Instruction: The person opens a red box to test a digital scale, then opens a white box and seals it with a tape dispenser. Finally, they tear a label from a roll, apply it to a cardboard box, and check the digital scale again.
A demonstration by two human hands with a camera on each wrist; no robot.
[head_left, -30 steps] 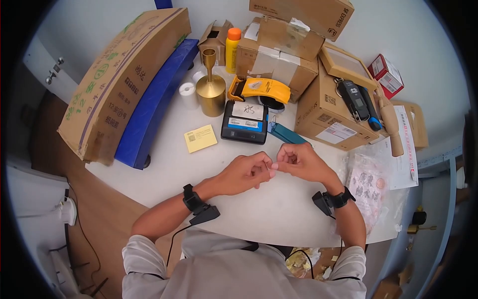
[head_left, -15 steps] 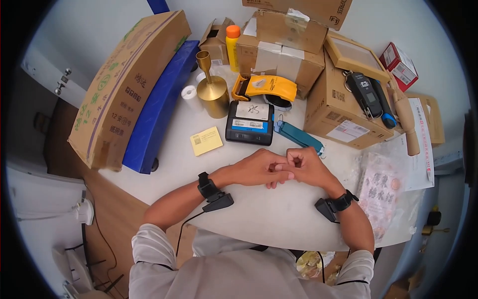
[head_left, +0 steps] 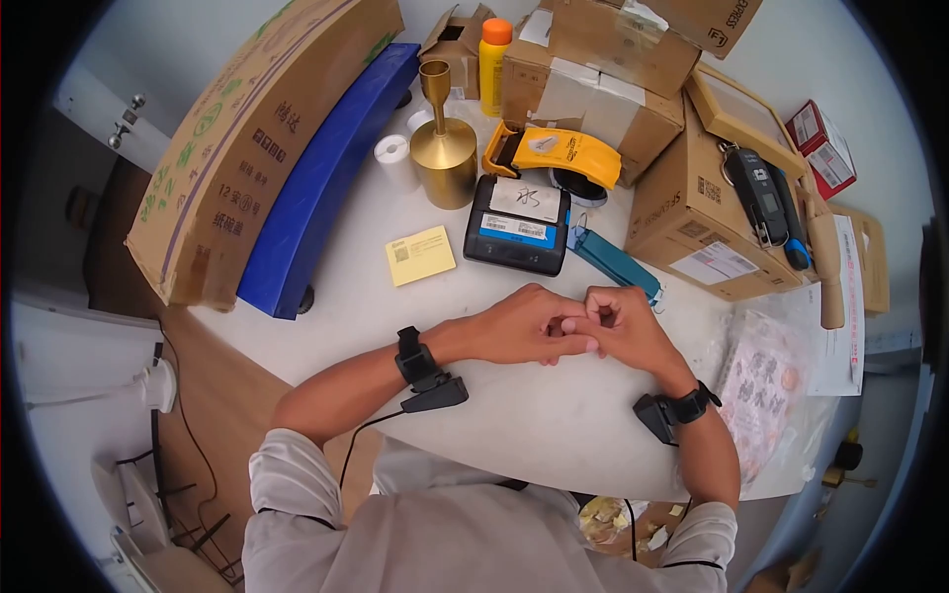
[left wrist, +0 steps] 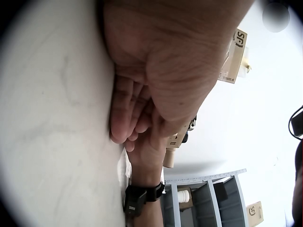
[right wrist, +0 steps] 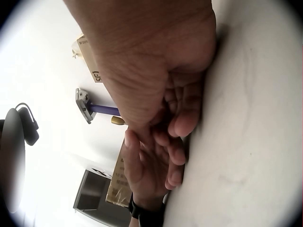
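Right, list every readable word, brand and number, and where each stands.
"EXPRESS": top carton, head view
"鸿达": long carton
"12": same carton, lower
"SF": upper carton, left wrist view
"SF": lower carton, same view
Too small or blurred: other print, including on the black device, yellow notes and pink packet.

Soft, even light, fisheye-bent edges, black corners; wrist-view wall (left wrist: 236, 127) glaring white, hands (left wrist: 161, 71) shadowed.

Left of the black boxy printer (head_left: 517, 225), a hand could pass over the white tabletop (head_left: 346, 277) between the rectangular yellow paper pad (head_left: 420, 256) and the long blue panel (head_left: 331, 183). Behind the printer, a gold metal vessel (head_left: 444, 163) and a yellow plastic tape dispenser (head_left: 565, 151) block the way — a slim teal tool (head_left: 615, 266) obstructs its right side.
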